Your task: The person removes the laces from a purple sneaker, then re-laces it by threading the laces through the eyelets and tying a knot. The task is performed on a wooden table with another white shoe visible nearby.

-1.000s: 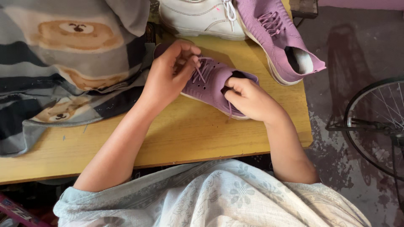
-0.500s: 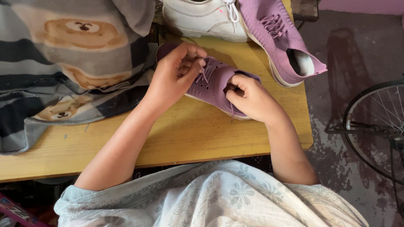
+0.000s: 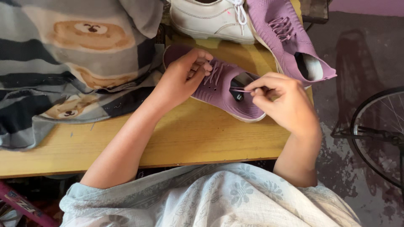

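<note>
Both hands on purple shoe; toe upper-left, heel lower-right.

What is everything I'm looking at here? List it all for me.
Purple knit shoe: one, on the table, under both hands.
Purple lace: one, pulled from that shoe.
Second purple knit shoe: one, table's far right edge.
White leather shoe: one, far edge.
Bear-print striped blanket: one, grey and tan, table's left.
Yellow wooden table: one.
Bicycle wheel: one, black, right, on the floor.
Left hand: on the laces.
Right hand: fingers pinching the lace.
</note>
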